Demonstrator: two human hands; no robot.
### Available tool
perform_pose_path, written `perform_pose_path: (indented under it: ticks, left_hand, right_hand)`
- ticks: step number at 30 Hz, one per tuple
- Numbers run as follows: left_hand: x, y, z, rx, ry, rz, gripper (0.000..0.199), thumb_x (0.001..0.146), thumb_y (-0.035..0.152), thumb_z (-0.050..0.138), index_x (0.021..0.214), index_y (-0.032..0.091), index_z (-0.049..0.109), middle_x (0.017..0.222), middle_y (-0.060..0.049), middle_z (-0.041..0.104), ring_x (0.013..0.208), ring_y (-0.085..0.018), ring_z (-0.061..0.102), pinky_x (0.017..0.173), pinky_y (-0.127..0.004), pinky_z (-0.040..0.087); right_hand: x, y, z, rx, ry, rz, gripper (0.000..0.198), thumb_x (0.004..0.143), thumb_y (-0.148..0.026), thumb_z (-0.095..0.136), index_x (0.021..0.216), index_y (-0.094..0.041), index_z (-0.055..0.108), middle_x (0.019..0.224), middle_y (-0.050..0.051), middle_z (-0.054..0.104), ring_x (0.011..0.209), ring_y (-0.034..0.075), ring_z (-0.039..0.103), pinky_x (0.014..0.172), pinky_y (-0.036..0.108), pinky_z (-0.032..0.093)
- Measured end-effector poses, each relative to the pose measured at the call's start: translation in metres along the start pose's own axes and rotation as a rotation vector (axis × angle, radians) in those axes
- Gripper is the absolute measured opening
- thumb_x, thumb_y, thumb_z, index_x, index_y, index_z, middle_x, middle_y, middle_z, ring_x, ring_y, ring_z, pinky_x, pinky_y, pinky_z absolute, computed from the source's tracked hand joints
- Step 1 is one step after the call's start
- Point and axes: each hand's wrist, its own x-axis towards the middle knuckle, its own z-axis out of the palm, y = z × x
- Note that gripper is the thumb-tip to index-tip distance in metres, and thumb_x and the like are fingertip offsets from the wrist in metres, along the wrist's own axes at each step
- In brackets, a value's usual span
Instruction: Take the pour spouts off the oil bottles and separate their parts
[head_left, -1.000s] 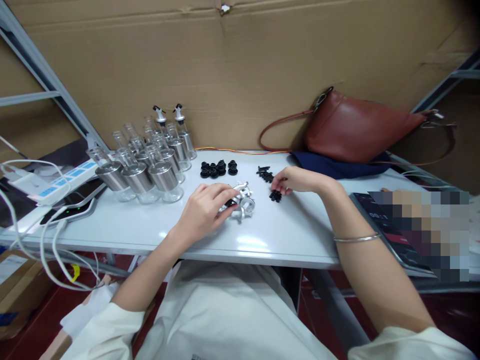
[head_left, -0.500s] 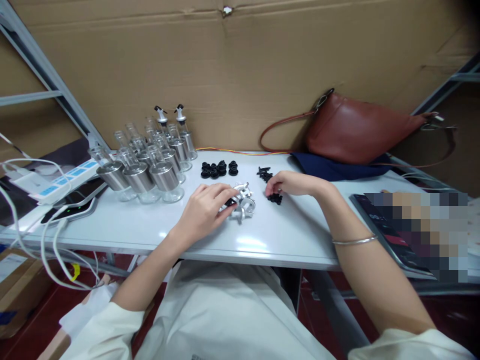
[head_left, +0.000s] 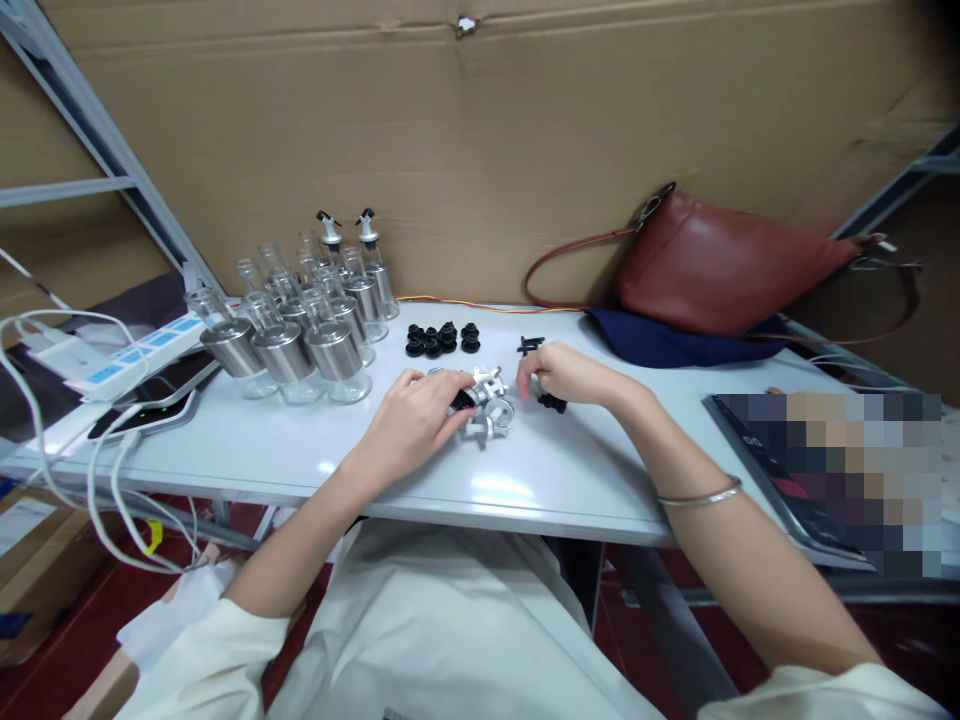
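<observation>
Near the middle of the table my left hand (head_left: 416, 420) is closed, thumb and fingers around a black-and-silver pourer top (head_left: 463, 399) that they partly hide. Right beside its fingertips lies a small heap of silver pourer parts (head_left: 496, 412). My right hand (head_left: 566, 375), wearing a bangle on the wrist, hovers low to the right of that heap. Its fingers are curled together; what they hold, if anything, is hidden. Small black pieces lie under it (head_left: 553, 403) and just behind it (head_left: 531, 345). Black ribbed stoppers (head_left: 442, 340) stand grouped behind my left hand.
Several glass bottles with steel sleeves (head_left: 334, 350) stand at the left, two at the back with pourers fitted. Further left are a power strip (head_left: 142, 350) and white cables. A brown bag (head_left: 720, 260) rests on dark blue cloth (head_left: 660, 345); a tablet (head_left: 780, 470) lies at right.
My right hand has moved slightly left, off the black pieces toward the silver parts. My left hand stays nearly in place. The whole view has shifted slightly.
</observation>
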Motion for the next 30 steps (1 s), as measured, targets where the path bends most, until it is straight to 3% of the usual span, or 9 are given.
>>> perform_pose_path:
  ticks: [5, 11, 15, 17, 19, 23, 30]
  left_hand:
    - [0.0, 0.0, 0.0, 0.003, -0.009, -0.002, 0.023, 0.091, 0.027, 0.051, 0.111, 0.017, 0.047, 0.107, -0.004, 0.066, 0.094, -0.017, 0.063, 0.079, -0.03, 0.04]
    - [0.0, 0.0, 0.001, 0.012, 0.007, -0.002, 0.023, 0.09, 0.026, 0.052, 0.112, 0.017, 0.047, 0.105, -0.005, 0.067, 0.093, -0.018, 0.064, 0.079, -0.031, 0.041]
    - [0.0, 0.0, 0.003, -0.009, 0.038, -0.034, 0.027, 0.088, 0.026, 0.056, 0.111, 0.017, 0.044, 0.104, -0.006, 0.068, 0.087, -0.018, 0.065, 0.078, -0.031, 0.044]
    - [-0.001, 0.001, 0.004, -0.029, 0.058, -0.042, 0.03, 0.087, 0.026, 0.057, 0.111, 0.018, 0.041, 0.106, -0.006, 0.067, 0.086, -0.018, 0.066, 0.078, -0.032, 0.046]
    - [-0.001, 0.001, 0.004, -0.04, 0.082, -0.032, 0.032, 0.087, 0.025, 0.058, 0.111, 0.018, 0.039, 0.11, -0.007, 0.066, 0.088, -0.019, 0.066, 0.078, -0.032, 0.047]
    - [-0.001, 0.0, 0.006, -0.04, 0.132, -0.016, 0.034, 0.086, 0.026, 0.06, 0.11, 0.018, 0.037, 0.111, -0.009, 0.066, 0.087, -0.019, 0.066, 0.076, -0.033, 0.049]
    - [-0.002, -0.002, 0.006, -0.055, 0.165, -0.036, 0.034, 0.087, 0.034, 0.057, 0.111, 0.019, 0.039, 0.104, -0.007, 0.065, 0.078, -0.016, 0.063, 0.074, -0.032, 0.049]
  right_hand:
    - [-0.001, 0.012, -0.003, -0.053, -0.105, 0.117, 0.038, 0.054, 0.001, 0.037, 0.062, -0.015, 0.071, 0.066, 0.003, 0.069, 0.064, 0.016, 0.061, 0.063, 0.022, 0.044]
    - [-0.002, 0.017, -0.004, -0.039, -0.091, 0.127, 0.036, 0.054, 0.002, 0.038, 0.062, -0.015, 0.069, 0.065, 0.003, 0.069, 0.065, 0.016, 0.061, 0.063, 0.022, 0.043]
    - [-0.001, 0.008, -0.003, 0.017, 0.193, 0.012, 0.032, 0.064, -0.001, 0.039, 0.07, -0.015, 0.067, 0.073, 0.003, 0.07, 0.069, 0.016, 0.061, 0.066, 0.023, 0.043]
    - [-0.002, -0.003, 0.0, 0.078, 0.363, -0.088, 0.025, 0.075, -0.01, 0.042, 0.078, -0.015, 0.066, 0.078, 0.004, 0.069, 0.071, 0.016, 0.06, 0.064, 0.024, 0.042]
    - [-0.003, -0.017, 0.004, 0.137, 0.44, -0.192, 0.02, 0.082, -0.023, 0.047, 0.086, -0.016, 0.065, 0.084, 0.005, 0.069, 0.075, 0.017, 0.061, 0.062, 0.024, 0.042]
    - [-0.007, -0.037, 0.013, 0.199, 0.396, -0.33, 0.025, 0.087, -0.038, 0.052, 0.091, -0.016, 0.063, 0.088, 0.007, 0.069, 0.078, 0.017, 0.062, 0.069, 0.026, 0.044]
    - [-0.006, -0.042, 0.015, 0.241, 0.359, -0.31, 0.023, 0.089, -0.037, 0.05, 0.09, -0.017, 0.061, 0.085, 0.006, 0.068, 0.073, 0.015, 0.061, 0.063, 0.024, 0.043]
